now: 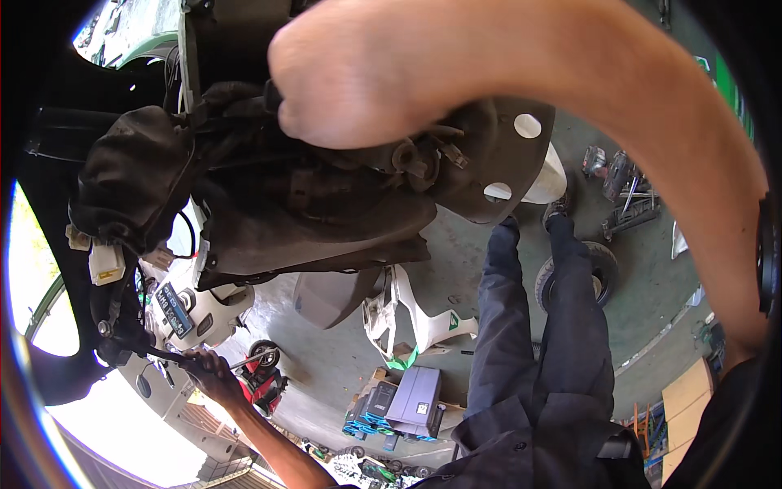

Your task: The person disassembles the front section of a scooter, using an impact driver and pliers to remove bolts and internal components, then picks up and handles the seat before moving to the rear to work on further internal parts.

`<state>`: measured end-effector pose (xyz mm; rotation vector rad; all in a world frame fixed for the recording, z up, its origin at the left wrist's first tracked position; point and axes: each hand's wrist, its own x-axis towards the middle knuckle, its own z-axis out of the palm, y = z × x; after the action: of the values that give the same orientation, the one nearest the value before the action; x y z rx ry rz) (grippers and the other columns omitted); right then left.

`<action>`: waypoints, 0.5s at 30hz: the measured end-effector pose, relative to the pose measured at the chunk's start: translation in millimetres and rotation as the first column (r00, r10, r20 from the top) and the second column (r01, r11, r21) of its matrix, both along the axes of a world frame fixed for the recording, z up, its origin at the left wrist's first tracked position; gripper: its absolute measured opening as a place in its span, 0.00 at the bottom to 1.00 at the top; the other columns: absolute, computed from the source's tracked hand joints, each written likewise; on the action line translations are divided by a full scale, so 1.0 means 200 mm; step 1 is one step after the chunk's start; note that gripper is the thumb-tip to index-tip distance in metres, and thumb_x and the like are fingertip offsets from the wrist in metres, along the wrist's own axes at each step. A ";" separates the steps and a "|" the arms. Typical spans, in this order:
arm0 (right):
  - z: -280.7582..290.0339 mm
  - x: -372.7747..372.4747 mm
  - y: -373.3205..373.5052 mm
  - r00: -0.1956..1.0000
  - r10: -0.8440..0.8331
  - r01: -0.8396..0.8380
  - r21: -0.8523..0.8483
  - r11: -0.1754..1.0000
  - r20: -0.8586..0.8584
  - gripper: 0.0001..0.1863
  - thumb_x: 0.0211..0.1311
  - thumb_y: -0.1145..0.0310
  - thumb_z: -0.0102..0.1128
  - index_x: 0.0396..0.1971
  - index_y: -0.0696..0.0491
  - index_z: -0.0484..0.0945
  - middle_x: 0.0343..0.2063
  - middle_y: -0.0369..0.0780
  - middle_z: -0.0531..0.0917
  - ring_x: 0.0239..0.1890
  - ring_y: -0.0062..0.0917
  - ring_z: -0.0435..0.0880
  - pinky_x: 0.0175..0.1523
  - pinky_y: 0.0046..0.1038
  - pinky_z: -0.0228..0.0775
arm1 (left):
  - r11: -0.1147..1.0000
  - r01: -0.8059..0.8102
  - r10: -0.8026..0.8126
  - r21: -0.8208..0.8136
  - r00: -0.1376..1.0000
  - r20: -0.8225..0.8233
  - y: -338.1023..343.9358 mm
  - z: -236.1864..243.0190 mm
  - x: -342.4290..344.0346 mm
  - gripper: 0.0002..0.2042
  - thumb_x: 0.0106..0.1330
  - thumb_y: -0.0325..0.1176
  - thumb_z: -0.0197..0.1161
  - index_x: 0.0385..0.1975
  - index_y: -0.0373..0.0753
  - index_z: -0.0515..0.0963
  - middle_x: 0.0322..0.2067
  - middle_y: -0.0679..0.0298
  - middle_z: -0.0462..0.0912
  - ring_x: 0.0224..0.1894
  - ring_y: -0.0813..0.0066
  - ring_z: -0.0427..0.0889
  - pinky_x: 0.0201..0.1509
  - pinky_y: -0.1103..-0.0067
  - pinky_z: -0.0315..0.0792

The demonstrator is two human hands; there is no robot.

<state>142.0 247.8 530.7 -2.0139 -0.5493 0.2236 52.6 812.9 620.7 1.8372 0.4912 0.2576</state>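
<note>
My left hand [210, 373] is closed round the end of a thin dark bar [165, 354], which runs to a dark joint at the left of a stripped vehicle body. My right hand [346, 85] makes a blurred fist over the dark body panels [326, 220]. A short black end shows beside its thumb side; the rest of what it grips is hidden. Between the hands hangs a crumpled black cover [134, 175], with a white connector [106, 262] and loose wires under it. Right of the fist are a round bracket [415, 159] and a dark panel with two holes [509, 151].
A tyre [599, 273] lies by my feet, with metal parts [627, 191] beyond. A white body panel [415, 318], a grey-purple box [417, 399] and a cardboard box are on the floor. A white scooter [208, 314] and a red vehicle [265, 379] stand on the left.
</note>
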 end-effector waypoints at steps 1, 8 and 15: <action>0.00 0.00 0.00 1.000 -0.002 0.002 -0.005 1.000 0.021 0.08 0.61 0.70 0.55 0.34 0.60 0.77 0.32 0.48 0.80 0.40 0.39 0.83 0.44 0.36 0.77 | 0.999 0.001 -0.001 0.048 1.000 -0.018 0.01 0.00 0.01 0.15 0.79 0.48 0.50 0.42 0.41 0.73 0.22 0.73 0.63 0.17 0.89 0.59 0.14 0.90 0.52; 0.05 -0.03 0.04 0.959 -0.123 0.119 0.033 0.992 0.255 0.08 0.62 0.69 0.53 0.34 0.58 0.78 0.29 0.46 0.81 0.40 0.35 0.84 0.45 0.34 0.78 | 0.994 0.087 -0.081 0.069 0.994 -0.075 0.08 -0.01 0.11 0.17 0.77 0.51 0.52 0.41 0.42 0.72 0.22 0.73 0.63 0.18 0.89 0.58 0.16 0.90 0.51; 0.02 0.15 0.08 0.934 0.033 -0.020 -0.040 0.999 0.355 0.09 0.64 0.69 0.54 0.35 0.59 0.77 0.26 0.48 0.81 0.37 0.40 0.85 0.43 0.36 0.78 | 0.987 0.091 -0.081 0.133 0.994 -0.078 0.11 -0.04 0.15 0.18 0.77 0.53 0.50 0.41 0.42 0.71 0.22 0.73 0.63 0.20 0.89 0.59 0.17 0.90 0.52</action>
<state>172.5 263.8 534.9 -2.0946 -0.8048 -0.1222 81.7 834.2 612.2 2.0015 0.4522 0.1701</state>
